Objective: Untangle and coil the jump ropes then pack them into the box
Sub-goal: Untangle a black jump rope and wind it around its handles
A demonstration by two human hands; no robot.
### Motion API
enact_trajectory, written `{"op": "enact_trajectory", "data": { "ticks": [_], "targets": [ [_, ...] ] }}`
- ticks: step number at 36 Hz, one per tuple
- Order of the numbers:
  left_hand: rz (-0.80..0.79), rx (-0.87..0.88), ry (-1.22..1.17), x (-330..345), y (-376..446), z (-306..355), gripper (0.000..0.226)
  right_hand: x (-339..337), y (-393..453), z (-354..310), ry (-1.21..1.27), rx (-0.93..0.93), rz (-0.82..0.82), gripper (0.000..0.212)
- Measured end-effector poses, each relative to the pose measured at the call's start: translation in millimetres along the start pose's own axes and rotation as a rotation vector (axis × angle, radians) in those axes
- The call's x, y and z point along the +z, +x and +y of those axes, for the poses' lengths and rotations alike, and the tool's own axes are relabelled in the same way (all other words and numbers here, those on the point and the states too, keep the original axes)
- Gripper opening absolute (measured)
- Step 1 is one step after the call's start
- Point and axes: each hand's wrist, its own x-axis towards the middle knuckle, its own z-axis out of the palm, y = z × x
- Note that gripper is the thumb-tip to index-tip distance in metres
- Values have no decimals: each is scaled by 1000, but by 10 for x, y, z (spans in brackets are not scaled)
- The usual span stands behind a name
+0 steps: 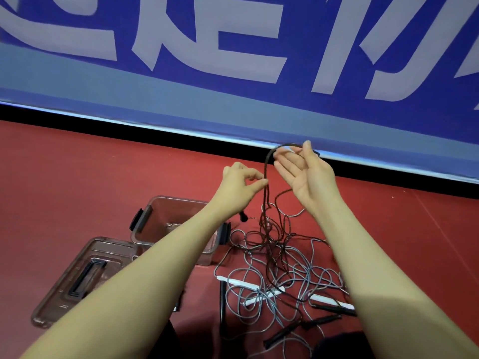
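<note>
A tangle of jump ropes (280, 270) lies on the red floor, dark and grey cords mixed, with white handles (248, 283) and black handles (298, 330) among them. A dark rope (267, 167) is lifted out of the pile and arcs up over my right hand. My left hand (241, 185) pinches this rope between thumb and fingertips. My right hand (303, 172) is raised palm up, fingers mostly straight, with the rope looped over its fingertips and thumb. The clear plastic box (155, 211) stands open to the left, partly hidden by my left forearm.
The box's clear lid (80, 278) with a dark handle lies flat on the floor at the left. A blue banner with large white letters (233, 60) runs along the far edge of the red floor.
</note>
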Motion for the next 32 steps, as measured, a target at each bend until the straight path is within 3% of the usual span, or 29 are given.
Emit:
{"op": "enact_trajectory", "data": {
  "ticks": [3,5,9,12,18,22,25,32],
  "targets": [
    [62,-17,-34,-30,38,55,14,-96,6,95,-476,75,-13,17],
    [87,-30,-64,-58,65,97,14,-162,-34,205,-800,147,-116,23],
    [132,-38,-95,-102,106,138,10,-206,-132,349,-1107,278,-295,11],
    [125,-23,-109,-121,107,146,14,-134,-160,323,-985,297,-239,17],
    [-58,-45,-8,-60,12,36,29,-16,-62,153,-570,5,-15,18],
    [-190,-14,28,19,-74,-59,20,53,-36,83,-299,-63,35,14],
    [-191,16,25,51,-88,-62,11,84,-22,63,-137,-83,56,10],
    [-76,-5,46,9,0,-82,20,55,11,58,72,-147,127,10]
  ]
}}
